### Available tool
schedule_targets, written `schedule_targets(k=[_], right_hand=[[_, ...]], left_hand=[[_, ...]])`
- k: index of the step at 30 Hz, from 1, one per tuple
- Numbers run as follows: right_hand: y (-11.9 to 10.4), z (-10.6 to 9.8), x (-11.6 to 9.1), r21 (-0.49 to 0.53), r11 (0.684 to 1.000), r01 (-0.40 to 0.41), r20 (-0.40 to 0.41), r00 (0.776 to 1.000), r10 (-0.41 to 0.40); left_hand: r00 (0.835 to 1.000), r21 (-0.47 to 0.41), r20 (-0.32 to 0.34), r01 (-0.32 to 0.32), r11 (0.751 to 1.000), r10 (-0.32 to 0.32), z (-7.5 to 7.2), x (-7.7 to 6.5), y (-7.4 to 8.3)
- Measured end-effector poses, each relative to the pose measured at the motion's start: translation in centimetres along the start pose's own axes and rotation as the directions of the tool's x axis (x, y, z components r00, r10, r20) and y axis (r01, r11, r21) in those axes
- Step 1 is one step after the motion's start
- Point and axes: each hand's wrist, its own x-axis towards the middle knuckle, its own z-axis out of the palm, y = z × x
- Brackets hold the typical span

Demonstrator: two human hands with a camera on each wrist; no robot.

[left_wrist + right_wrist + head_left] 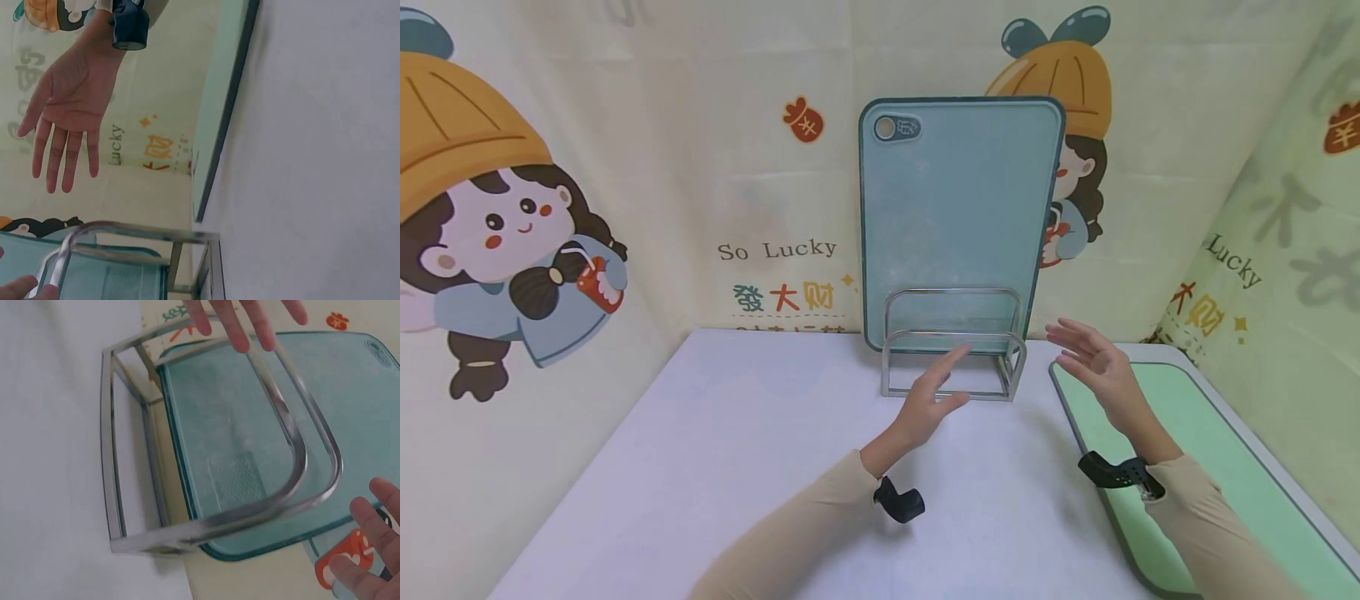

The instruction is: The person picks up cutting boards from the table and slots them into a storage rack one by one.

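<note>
A blue-green cutting board (pixel 958 208) stands upright in a silver metal rack (pixel 887 367) at the back of the white table. The board's lower end, with a textured patch, shows through the rack's bars in the right wrist view. My left hand (pixel 925 408) hovers in front of the rack, fingers extended, holding nothing. To the rack's right, my right hand (pixel 1097 362) is raised above a green board, also with nothing in it. The left wrist view shows the right palm (pixel 78 94) with its fingers spread.
A light green board with a dark rim (pixel 1180 417) lies flat along the right side of the white table (pixel 760 467). Behind the table hangs a printed cloth (pixel 745 167) with cartoon figures and lettering. Black bands (pixel 901 502) are on both wrists.
</note>
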Motion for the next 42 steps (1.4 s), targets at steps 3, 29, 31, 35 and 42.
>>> schedule_targets(k=[3,29,31,35,42], right_hand=[[0.3,-0.8,-0.4,-0.015,1.0,0.012,-0.011,1.0,-0.013],[3.7,-7.7,-4.6,-0.024,1.0,0.003,-0.081,0.997,-0.005],[3.8,-8.2,-4.8,-0.047,0.999,-0.011,-0.091,0.996,0.007],[4.1,-8.9,-5.3,-0.073,0.997,-0.026,-0.109,0.994,0.018],[4.5,-9.6,-5.8,0.05,0.999,-0.016,-0.123,0.992,0.022]], left_hand=[[1.0,-0.021,0.015,0.02,1.0,-0.019,1.0,0.4,0.3],[0.967,-0.018,0.148,0.211,0.977,-0.206,8.4,2.4,-0.2],[0.966,-0.019,0.148,0.215,0.976,-0.21,8.7,2.5,-0.4],[0.965,-0.025,0.153,0.219,0.975,-0.213,9.3,2.8,-0.5],[0.965,-0.027,0.153,0.22,0.975,-0.213,10.0,3.3,-0.5]])
